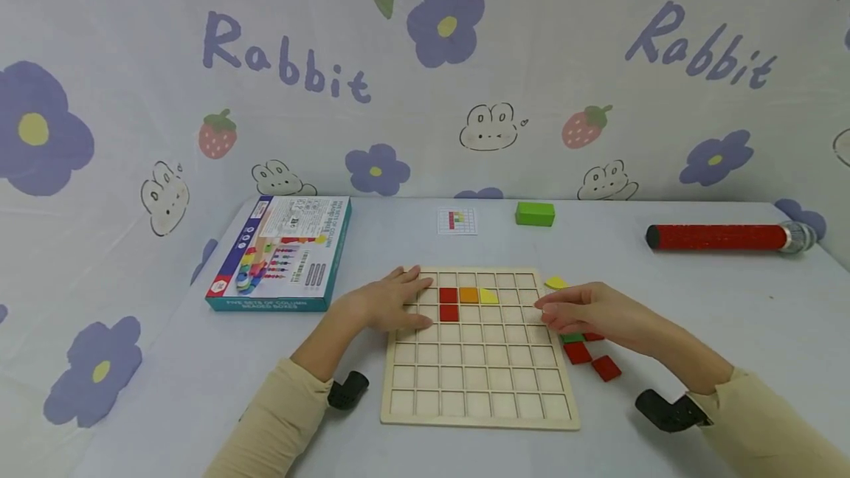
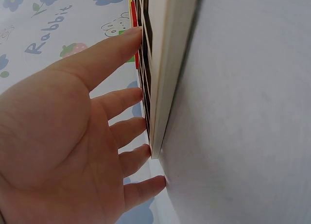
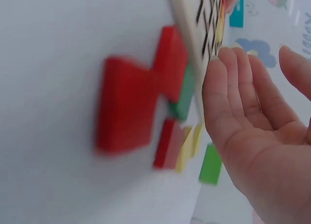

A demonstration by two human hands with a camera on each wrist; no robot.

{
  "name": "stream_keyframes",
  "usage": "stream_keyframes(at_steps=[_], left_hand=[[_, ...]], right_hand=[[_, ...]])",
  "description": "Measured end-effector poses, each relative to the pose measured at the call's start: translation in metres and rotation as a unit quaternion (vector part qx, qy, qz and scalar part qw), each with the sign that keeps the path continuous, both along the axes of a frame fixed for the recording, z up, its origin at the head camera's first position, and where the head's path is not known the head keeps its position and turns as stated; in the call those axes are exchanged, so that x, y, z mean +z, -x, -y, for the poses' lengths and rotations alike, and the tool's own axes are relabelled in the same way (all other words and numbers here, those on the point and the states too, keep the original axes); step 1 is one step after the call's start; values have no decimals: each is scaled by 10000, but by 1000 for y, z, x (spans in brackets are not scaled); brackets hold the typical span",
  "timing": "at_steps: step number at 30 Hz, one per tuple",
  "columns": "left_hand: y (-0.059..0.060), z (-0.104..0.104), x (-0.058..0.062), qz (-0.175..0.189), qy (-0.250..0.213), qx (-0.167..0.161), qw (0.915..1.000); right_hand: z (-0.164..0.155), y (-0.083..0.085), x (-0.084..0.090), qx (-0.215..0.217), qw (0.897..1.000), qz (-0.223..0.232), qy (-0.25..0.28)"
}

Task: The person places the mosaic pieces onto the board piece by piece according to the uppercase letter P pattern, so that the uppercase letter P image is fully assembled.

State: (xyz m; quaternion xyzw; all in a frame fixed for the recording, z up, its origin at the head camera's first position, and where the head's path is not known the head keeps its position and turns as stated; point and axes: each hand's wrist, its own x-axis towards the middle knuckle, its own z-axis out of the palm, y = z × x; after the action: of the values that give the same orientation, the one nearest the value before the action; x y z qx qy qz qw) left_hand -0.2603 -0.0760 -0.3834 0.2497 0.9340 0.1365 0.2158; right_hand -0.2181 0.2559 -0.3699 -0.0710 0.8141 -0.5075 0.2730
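A wooden grid board [image 1: 478,389] lies flat on the table. Two red tiles [image 1: 448,303], an orange tile [image 1: 468,295] and a yellow tile [image 1: 489,296] sit in its upper cells. My left hand [image 1: 395,301] rests flat on the board's upper left edge [image 2: 160,78], its straight fingers [image 2: 116,100] touching the frame. My right hand [image 1: 584,312] hovers over the board's right edge with relaxed fingers [image 3: 233,102] and holds nothing. Loose red tiles [image 1: 591,360], [image 3: 131,102], a green tile [image 1: 572,338] and a yellow tile [image 1: 556,283] lie just right of the board.
A boxed toy set [image 1: 282,253] lies at the left. A small pattern card [image 1: 457,220] and a green block [image 1: 535,213] sit at the back. A red tube [image 1: 720,237] lies at the far right. A printed cloth backdrop rises behind the table.
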Motion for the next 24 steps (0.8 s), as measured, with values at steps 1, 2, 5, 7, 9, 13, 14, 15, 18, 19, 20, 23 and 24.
stream_keyframes(at_steps=[1, 2, 5, 7, 9, 13, 14, 15, 18, 19, 20, 23, 24], left_hand=[[0, 0, 0, 8, 15, 8, 10000], [0, 0, 0, 4, 18, 10, 10000], [0, 0, 1, 5, 5, 15, 10000], [0, 0, 1, 22, -14, 16, 10000], [0, 0, 1, 34, -45, 22, 10000], [0, -1, 2, 41, -41, 31, 10000], [0, -1, 1, 34, -37, 33, 10000], [0, -1, 1, 33, -32, 35, 10000], [-1, -2, 2, 46, -27, 35, 10000], [-1, -2, 2, 57, -24, 39, 10000], [-1, -2, 2, 68, -23, 40, 10000], [-1, -1, 3, 76, -42, 26, 10000], [-1, -1, 3, 76, -40, 23, 10000]], right_hand=[[-4, -1, -1, -16, 10000, 2, -29], [-7, -3, -2, -34, 10000, -6, -69], [-18, -8, -6, -95, 9996, -74, -265], [-26, -12, -8, -88, 9992, -139, -370], [-32, -17, -10, -95, 9985, -219, -493], [-44, -24, -14, 53, 9981, -366, -485], [-46, -26, -15, 115, 9982, -390, -433], [-49, -27, -15, 185, 9982, -412, -404], [-55, -31, -16, 499, 9970, -518, -274], [-57, -32, -17, 622, 9959, -590, -272], [-58, -33, -16, 729, 9949, -642, -265], [-59, -37, -16, 992, 9905, -885, -350], [-59, -39, -16, 1030, 9890, -972, -419]])
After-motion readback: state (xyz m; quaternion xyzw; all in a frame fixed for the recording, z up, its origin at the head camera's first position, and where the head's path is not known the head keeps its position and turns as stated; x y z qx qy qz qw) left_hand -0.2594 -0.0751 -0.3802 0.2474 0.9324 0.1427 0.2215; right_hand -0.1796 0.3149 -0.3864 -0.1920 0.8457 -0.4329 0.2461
